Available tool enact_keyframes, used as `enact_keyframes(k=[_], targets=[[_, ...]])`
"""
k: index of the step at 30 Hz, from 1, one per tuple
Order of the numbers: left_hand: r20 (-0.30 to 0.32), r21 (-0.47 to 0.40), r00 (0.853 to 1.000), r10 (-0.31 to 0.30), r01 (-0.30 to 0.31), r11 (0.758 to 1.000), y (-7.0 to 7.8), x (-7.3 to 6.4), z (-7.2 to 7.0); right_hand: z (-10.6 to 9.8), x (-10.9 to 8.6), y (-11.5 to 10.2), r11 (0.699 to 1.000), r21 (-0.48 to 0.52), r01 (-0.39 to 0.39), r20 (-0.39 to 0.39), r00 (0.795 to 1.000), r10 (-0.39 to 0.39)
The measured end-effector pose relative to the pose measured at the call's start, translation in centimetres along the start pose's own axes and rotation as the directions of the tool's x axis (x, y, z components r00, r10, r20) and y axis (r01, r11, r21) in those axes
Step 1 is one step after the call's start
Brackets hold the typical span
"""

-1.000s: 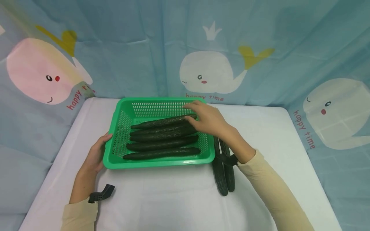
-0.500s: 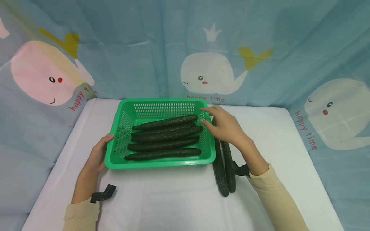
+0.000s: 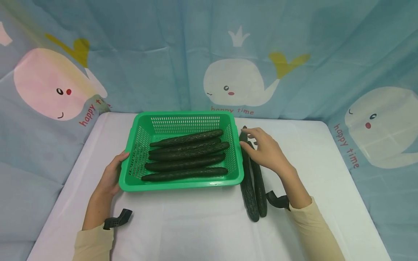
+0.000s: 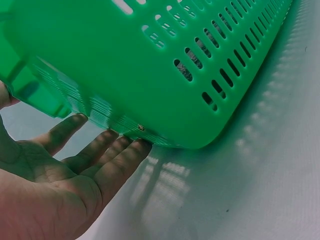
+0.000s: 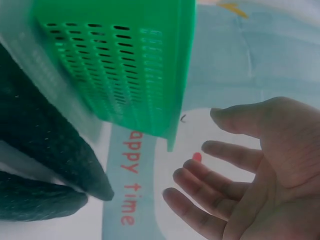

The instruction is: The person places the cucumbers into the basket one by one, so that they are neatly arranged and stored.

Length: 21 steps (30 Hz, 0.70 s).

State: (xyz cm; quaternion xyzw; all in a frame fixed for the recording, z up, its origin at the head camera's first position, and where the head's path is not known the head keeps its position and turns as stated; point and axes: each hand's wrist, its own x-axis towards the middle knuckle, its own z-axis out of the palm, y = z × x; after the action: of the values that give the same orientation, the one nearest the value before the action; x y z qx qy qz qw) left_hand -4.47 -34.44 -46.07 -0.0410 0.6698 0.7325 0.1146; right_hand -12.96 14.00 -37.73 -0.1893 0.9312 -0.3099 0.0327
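Behind and beside the table [image 3: 183,228], curtain [image 3: 156,79]: we see blue cloth printed with pale whales [image 3: 233,83] and red "happy time" lettering.
Tabletop: we find it white, its far edge meeting the curtain.
Green basket [image 3: 179,186]: we see it on the table, left of centre, its walls slotted.
Sleeves [image 3: 316,232]: we note beige fabric reaching up from the near edge.
Cucumbers inside [image 3: 189,152]: we count five, lying lengthwise on the basket floor, the second from the back partly hidden by its neighbour.
Cucumbers outside [image 3: 249,188]: we count two, side by side on the table, just right of the basket and pointing away from the person.
Left hand [image 3: 109,177]: we see it grip the basket's left side, thumb at the rim, fingertips against the outer wall, fingers slightly parted.
Right hand [image 3: 266,150]: we see its fingers spread and loosely bent near the far ends of the outside pair.
Wrist mounts [image 3: 118,219]: we spot black ones, one per wrist.
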Motion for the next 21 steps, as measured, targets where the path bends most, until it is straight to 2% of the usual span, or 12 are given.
enact_keyframes(k=[7, 21], targets=[[-0.006, 0.006, 1.000, -0.013, 0.013, 1.000, 0.2, 0.3, 0.1, 0.1, -1.2, 1.9, 0.998, 0.003, -0.070, -0.009, 0.997, 0.070], [-0.029, 0.005, 0.999, -0.018, 0.018, 1.000, -0.1, 0.2, 0.1, 1.2, -3.0, 3.8, 0.994, -0.004, -0.109, -0.005, 0.994, 0.109]])
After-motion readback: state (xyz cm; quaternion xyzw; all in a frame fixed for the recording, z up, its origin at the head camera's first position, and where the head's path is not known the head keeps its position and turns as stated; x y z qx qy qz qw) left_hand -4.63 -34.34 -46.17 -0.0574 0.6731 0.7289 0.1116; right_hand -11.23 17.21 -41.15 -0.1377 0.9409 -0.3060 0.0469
